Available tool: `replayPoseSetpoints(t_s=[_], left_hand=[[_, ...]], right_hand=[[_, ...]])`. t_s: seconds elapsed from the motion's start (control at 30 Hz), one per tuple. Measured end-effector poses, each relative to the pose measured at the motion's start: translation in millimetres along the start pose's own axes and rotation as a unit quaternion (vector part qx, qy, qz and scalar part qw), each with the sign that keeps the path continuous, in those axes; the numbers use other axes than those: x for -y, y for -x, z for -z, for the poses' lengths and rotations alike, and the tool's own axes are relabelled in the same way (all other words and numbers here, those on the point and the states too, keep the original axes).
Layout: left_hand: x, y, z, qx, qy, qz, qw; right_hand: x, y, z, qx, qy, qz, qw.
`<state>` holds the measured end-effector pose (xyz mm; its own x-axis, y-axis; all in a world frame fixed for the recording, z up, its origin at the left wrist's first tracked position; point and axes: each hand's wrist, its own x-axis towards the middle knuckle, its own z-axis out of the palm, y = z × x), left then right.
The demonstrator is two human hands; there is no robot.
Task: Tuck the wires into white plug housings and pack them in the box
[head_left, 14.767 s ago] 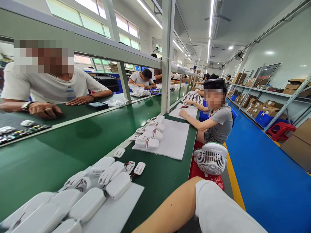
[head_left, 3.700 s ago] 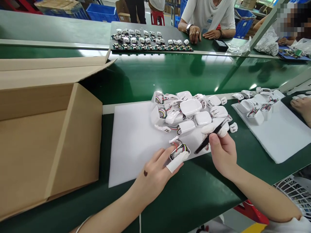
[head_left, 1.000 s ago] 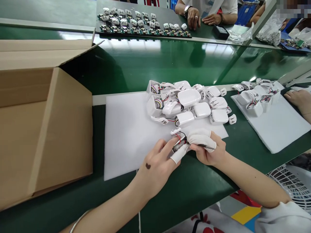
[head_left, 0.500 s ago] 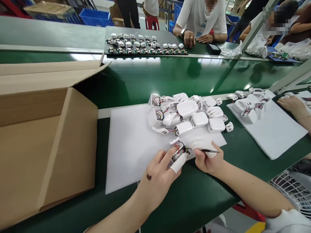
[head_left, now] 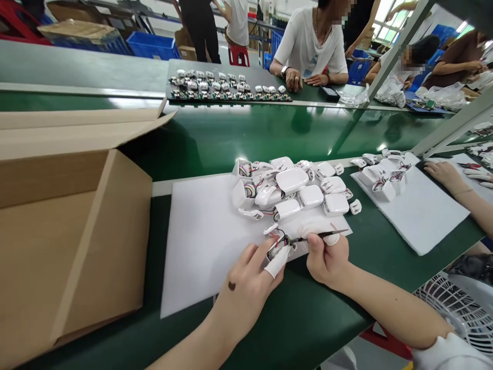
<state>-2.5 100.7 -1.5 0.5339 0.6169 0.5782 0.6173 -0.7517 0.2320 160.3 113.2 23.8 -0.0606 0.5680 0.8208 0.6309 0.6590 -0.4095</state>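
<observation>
My left hand (head_left: pixel 246 282), with a white cot on one finger, is closed around a small white plastic housing (head_left: pixel 272 252). Red, black and yellow wires (head_left: pixel 284 240) come out of its open side, and a small white piece (head_left: pixel 270 229) hangs at its far end. Dark pointed tweezers (head_left: pixel 336 233) are pinched in my right hand (head_left: pixel 327 259), which also wears white finger covers. Their tip is in among the wires; whether it grips one is too small to tell. Just beyond both hands, several white housings (head_left: pixel 291 181) lie heaped on a white sheet (head_left: pixel 200 246).
An open cardboard box (head_left: pixel 108 246) stands at left. Across the green belt (head_left: pixel 231 126), a dark tray (head_left: pixel 262 79) holds rows of small circuit boards near a seated person (head_left: pixel 308 46). At right, another person's hand (head_left: pixel 442 172) rests beside a second white pad (head_left: pixel 423 221) with housings.
The tweezers have tilted, their rear end now higher, and their tip stays at the wires. My left hand keeps hold of the housing. The whole view has shifted slightly.
</observation>
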Motion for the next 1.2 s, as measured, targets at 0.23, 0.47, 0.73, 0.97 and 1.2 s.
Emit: replayPoseSetpoints(t_s=[0.23,0.47,0.73,0.97,1.2], left_hand=[[-0.4,-0.6,1.2,-0.002,0.003,0.004,1.0],[1.7,0.2,-1.6,-0.011,0.024,0.008,1.0],[2.0,2.9,-2.2,-0.01,0.019,0.01,1.0],[1.7,2.7,-2.7,-0.018,0.019,0.014,1.0],[0.4,2.4,-2.6,-0.016,0.027,0.023,0.999]], right_hand=[[-7.0,0.6,-3.1,0.033,-0.009,0.07,0.997],[-7.8,-4.0,1.8,0.051,0.004,0.08,0.995],[-6.4,-6.5,4.2,0.039,0.069,0.083,0.993],[-5.3,-5.6,5.8,0.044,0.058,0.048,0.996],[-6.4,-3.3,-2.0,0.036,0.064,0.081,0.994]])
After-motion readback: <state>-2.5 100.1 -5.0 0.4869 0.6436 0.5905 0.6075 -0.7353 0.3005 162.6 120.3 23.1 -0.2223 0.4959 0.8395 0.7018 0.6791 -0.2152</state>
